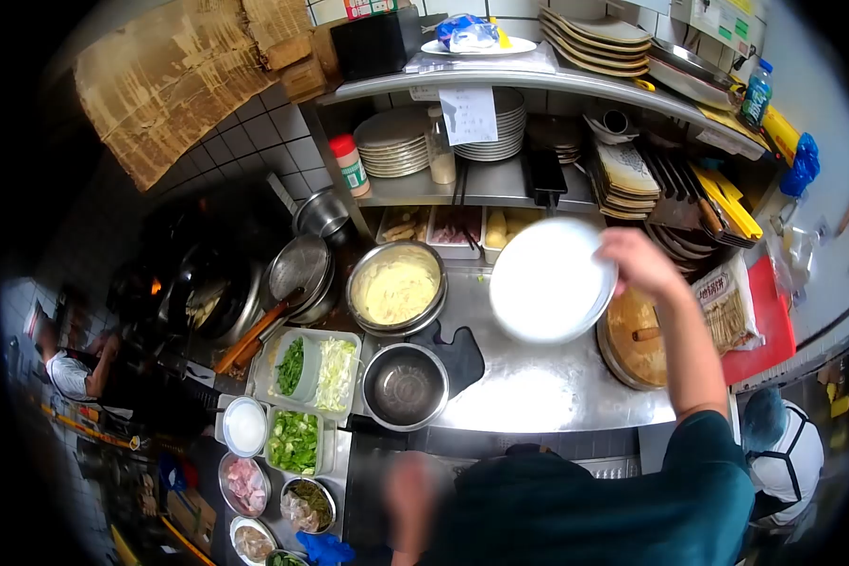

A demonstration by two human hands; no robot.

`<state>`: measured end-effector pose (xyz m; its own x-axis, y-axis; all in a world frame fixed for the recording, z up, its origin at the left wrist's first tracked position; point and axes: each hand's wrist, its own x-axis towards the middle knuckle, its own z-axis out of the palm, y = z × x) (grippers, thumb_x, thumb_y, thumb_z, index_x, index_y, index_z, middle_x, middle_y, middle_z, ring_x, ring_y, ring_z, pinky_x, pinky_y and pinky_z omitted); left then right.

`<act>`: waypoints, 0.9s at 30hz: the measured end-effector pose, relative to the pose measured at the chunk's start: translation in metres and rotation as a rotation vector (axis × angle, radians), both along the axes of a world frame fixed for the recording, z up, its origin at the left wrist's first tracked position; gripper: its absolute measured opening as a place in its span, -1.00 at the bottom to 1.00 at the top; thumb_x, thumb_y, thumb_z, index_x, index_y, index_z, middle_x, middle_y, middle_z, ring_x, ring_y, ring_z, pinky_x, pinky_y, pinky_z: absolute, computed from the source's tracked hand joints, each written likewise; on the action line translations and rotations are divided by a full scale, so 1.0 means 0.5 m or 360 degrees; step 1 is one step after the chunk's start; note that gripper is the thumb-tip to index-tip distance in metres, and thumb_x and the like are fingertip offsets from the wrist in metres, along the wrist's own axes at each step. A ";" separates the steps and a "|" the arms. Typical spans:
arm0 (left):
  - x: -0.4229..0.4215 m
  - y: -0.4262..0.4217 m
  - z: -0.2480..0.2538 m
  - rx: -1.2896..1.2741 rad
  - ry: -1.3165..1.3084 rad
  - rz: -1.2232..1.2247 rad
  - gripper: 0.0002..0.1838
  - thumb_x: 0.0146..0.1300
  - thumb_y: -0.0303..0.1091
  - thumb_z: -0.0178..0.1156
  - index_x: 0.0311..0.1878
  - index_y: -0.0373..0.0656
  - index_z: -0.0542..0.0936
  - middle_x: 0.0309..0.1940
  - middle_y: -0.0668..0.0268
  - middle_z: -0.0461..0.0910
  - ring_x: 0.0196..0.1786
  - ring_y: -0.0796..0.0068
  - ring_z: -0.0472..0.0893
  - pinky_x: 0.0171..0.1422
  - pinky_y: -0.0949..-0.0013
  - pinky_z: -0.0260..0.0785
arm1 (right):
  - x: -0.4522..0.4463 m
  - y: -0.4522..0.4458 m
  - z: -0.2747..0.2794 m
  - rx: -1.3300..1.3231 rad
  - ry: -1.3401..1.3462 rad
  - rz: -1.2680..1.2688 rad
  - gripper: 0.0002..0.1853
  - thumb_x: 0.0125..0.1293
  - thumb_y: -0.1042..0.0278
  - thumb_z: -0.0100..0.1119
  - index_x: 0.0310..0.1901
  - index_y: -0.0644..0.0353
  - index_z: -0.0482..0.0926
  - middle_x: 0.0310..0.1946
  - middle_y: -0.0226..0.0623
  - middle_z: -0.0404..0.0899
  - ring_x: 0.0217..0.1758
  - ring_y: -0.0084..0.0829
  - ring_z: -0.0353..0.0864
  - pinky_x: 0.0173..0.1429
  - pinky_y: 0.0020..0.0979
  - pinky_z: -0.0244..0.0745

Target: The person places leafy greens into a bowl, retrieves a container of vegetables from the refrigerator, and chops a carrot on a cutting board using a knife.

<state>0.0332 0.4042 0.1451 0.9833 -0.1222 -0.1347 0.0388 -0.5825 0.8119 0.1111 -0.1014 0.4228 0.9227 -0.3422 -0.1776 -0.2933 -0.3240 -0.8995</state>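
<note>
My right hand (pixel 632 259) is closed on the right rim of a white plate (pixel 547 283), tilted and a little blurred, over the steel counter (pixel 528 387). Low in the view, my left hand (pixel 411 500) is smeared by motion, and its fingers cannot be made out. Above it stands an empty metal bowl (pixel 406 387), beside a dark cloth (pixel 462 354). A metal bowl of pale yellow shreds (pixel 401 291) sits left of the plate. A round wooden board (pixel 632 344), partly behind my right forearm, has a wooden handle lying on it.
Tubs of chopped greens (pixel 294 441) and a bowl of raw meat (pixel 245 486) stand at left. A strainer (pixel 299 269) rests near a wok (pixel 217 297). Stacked plates (pixel 391 146) fill the shelf. Co-workers (pixel 71 377) appear at left and lower right.
</note>
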 end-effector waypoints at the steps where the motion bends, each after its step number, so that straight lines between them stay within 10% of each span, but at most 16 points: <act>1: 0.003 -0.002 0.039 -0.0120 -0.0041 0.0019 -0.65 0.49 -0.33 0.10 0.24 -0.25 0.56 0.19 0.01 0.62 0.19 0.03 0.62 0.31 0.05 0.46 | 0.000 0.050 -0.036 -0.0065 0.0169 0.0207 -0.72 0.44 0.31 0.14 0.02 0.31 0.65 -0.31 -0.25 0.72 -0.54 -0.52 0.65 -0.41 -0.49 0.62; 5: -0.023 0.066 0.031 -0.0550 -0.0195 0.0161 -0.59 0.61 -0.23 0.04 0.30 -0.38 0.47 0.05 0.09 0.62 -0.22 0.44 0.68 -0.39 0.44 0.51 | 0.025 0.336 -0.252 0.0249 0.0339 0.0938 -0.64 0.50 0.27 0.14 0.22 0.26 0.60 -0.25 -0.22 0.74 -0.39 -0.43 0.74 -0.31 -0.38 0.70; 9: -0.088 0.123 0.156 -0.1548 0.0108 0.0854 -0.52 0.40 -0.57 -0.02 0.39 -0.36 0.35 0.25 -0.06 0.54 0.21 0.09 0.64 0.26 0.03 0.56 | 0.005 0.650 -0.357 0.0458 0.0415 0.1480 -0.56 0.51 0.27 0.18 0.31 0.30 0.49 -0.19 -0.18 0.72 -0.30 -0.42 0.75 -0.14 -0.34 0.72; 14: -0.340 0.387 0.029 -0.1234 -0.0228 0.1739 -0.60 0.50 -0.52 0.05 0.36 -0.34 0.39 0.20 0.10 0.61 0.22 0.34 0.58 0.39 0.21 0.40 | -0.111 0.808 -0.437 0.0508 0.0116 0.1799 -0.24 0.45 0.28 0.34 0.57 0.25 0.22 0.41 -0.01 0.46 0.17 -0.32 0.69 0.23 -0.33 0.63; 19: -0.507 0.567 0.036 -0.0891 -0.0456 0.2527 -0.76 0.52 -0.45 0.06 0.18 -0.25 0.45 -0.19 0.23 0.61 -0.40 0.48 0.56 -0.49 0.40 0.35 | -0.144 0.716 -0.501 0.0425 0.0456 0.1452 -0.43 0.49 0.46 0.26 0.48 0.31 0.39 0.13 -0.15 0.66 0.10 -0.49 0.66 0.24 -0.41 0.59; 27: -0.520 0.804 -0.166 -0.1016 -0.0181 0.2683 -0.61 0.54 -0.23 0.20 0.28 -0.26 0.48 -0.01 0.12 0.64 -0.29 0.45 0.61 -0.36 0.51 0.52 | -0.107 0.672 -0.556 0.0323 0.0321 0.1293 -0.52 0.50 0.22 0.29 0.32 0.32 0.54 0.02 -0.17 0.74 0.05 -0.42 0.71 0.18 -0.37 0.61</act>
